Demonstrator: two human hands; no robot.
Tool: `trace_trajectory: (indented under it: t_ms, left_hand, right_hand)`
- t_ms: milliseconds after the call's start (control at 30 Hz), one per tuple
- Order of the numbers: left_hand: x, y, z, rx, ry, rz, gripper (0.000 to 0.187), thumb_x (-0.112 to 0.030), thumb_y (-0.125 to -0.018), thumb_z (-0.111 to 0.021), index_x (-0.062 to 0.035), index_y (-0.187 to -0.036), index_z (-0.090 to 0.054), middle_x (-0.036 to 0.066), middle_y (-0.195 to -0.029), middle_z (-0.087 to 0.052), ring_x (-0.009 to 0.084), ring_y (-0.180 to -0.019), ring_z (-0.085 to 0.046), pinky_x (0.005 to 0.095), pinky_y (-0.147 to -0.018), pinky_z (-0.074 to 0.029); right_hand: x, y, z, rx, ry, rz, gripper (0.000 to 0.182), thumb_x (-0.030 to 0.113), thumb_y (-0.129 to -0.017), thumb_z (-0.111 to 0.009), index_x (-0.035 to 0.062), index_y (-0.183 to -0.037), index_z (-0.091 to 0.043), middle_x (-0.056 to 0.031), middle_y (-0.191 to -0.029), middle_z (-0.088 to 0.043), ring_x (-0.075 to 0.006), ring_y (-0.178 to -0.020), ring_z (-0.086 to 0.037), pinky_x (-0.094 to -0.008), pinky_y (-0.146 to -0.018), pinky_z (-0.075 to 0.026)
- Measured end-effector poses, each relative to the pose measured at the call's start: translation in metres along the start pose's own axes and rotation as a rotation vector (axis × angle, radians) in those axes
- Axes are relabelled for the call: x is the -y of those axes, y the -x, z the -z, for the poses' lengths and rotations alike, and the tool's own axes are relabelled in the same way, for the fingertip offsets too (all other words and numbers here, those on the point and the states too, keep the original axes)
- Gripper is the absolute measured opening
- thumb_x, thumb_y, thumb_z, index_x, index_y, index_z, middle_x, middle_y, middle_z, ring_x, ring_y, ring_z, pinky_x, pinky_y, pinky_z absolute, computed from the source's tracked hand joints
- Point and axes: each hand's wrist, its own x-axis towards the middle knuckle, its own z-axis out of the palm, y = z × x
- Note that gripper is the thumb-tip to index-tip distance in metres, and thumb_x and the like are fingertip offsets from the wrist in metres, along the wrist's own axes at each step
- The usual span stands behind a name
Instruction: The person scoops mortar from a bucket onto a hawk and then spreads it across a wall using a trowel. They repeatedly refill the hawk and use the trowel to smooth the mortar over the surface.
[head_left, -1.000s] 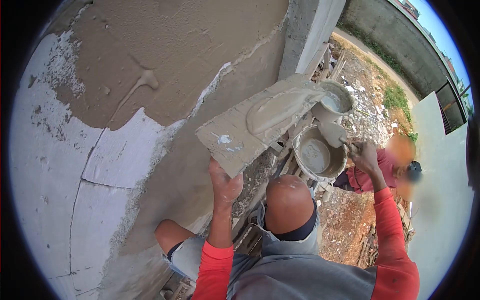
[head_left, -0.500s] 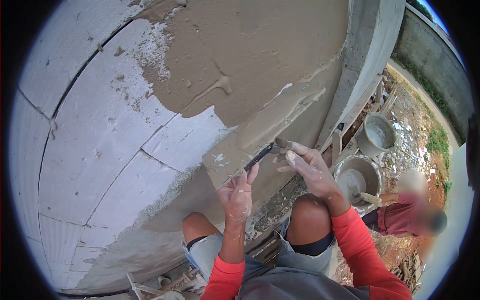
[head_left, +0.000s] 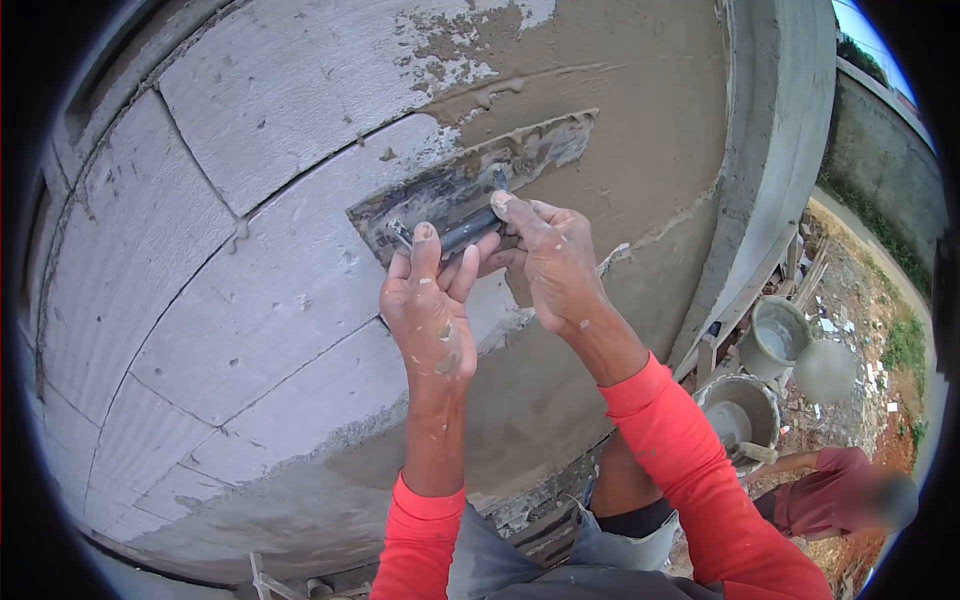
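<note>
Against the wall: plastering trowel [head_left: 470, 190], blade flat on the block wall [head_left: 200, 300], at the edge where wet plaster [head_left: 620, 140] meets bare block.
Long axis: blade runs from lower left to upper right, sloping upward toward the plastered area.
Handle: dark bar [head_left: 462, 235] on the near face of the blade, roughly parallel to it, directly ahead of both hands.
Left hand [head_left: 430, 310]: fingers curled over the lower-left end of the handle, closed on it; thumb raised along the blade.
Right hand [head_left: 550, 265]: fingers wrapped over the upper-right end of the handle, closed on it, touching the left hand's fingers.
Nearer hand: both are on the handle; the left sits toward the bare-block end, the right toward the plastered end.
Below right: two buckets [head_left: 740, 415] on the ground, another person [head_left: 850, 490] beside them, well apart from the hands.
</note>
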Motion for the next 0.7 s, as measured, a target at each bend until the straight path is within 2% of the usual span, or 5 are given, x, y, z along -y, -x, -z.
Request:
trace_trajectory:
  t_ms: [267,333,467,533,700]
  left_hand:
    - [-0.084,-0.077,-0.074,0.055,-0.027,-0.132,0.041,-0.016,-0.102,-0.065,0.0205,-0.116,-0.053,0.026,-0.11,-0.069,0.0357,-0.091,-0.077,0.0275,-0.082,-0.066]
    - [-0.106,-0.097,-0.096,0.16,0.014,-0.216,0.039,-0.006,-0.102,-0.06,0.0197,-0.128,-0.046,0.034,-0.122,-0.062,0.0445,-0.106,-0.073,0.033,-0.096,-0.065]
    - [-0.126,-0.097,-0.124,0.249,-0.123,-0.315,0.037,-0.011,-0.103,-0.059,0.0154,-0.127,-0.05,0.029,-0.124,-0.064,0.0376,-0.106,-0.073,0.03,-0.089,-0.064]
    - [-0.107,-0.083,-0.103,0.325,-0.047,-0.274,0.038,-0.005,-0.103,-0.059,0.02,-0.127,-0.046,0.034,-0.12,-0.063,0.0448,-0.11,-0.071,0.034,-0.099,-0.064]
    - [-0.017,-0.018,-0.031,0.174,-0.131,0.164,0.031,-0.015,-0.104,-0.063,0.0126,-0.119,-0.057,0.022,-0.119,-0.067,0.0363,-0.111,-0.072,0.0331,-0.097,-0.062]
  right_hand:
    - [0.094,-0.059,-0.083,-0.008,0.03,0.204,0.027,0.023,-0.094,-0.074,-0.0005,-0.105,-0.071,-0.0052,-0.087,-0.067,-0.0168,-0.074,-0.064,-0.0319,-0.069,-0.06]
    - [0.124,-0.08,-0.104,-0.007,0.034,0.265,0.026,0.022,-0.096,-0.071,-0.0007,-0.107,-0.07,-0.008,-0.091,-0.069,-0.0183,-0.079,-0.067,-0.0321,-0.07,-0.059]
    - [0.156,-0.086,-0.102,0.213,0.032,0.348,0.011,0.018,-0.097,-0.065,0.0096,-0.101,-0.07,-0.0112,-0.089,-0.07,-0.0201,-0.086,-0.07,-0.0358,-0.083,-0.058]
    - [0.154,-0.055,-0.091,0.123,0.014,0.279,0.015,0.014,-0.097,-0.064,0.004,-0.104,-0.073,-0.0169,-0.093,-0.074,-0.0249,-0.092,-0.072,-0.0383,-0.088,-0.058]
    - [0.044,-0.009,0.017,0.012,0.05,0.133,0.025,0.021,-0.096,-0.069,-0.0027,-0.103,-0.07,-0.0118,-0.094,-0.073,-0.0202,-0.076,-0.071,-0.034,-0.072,-0.059]
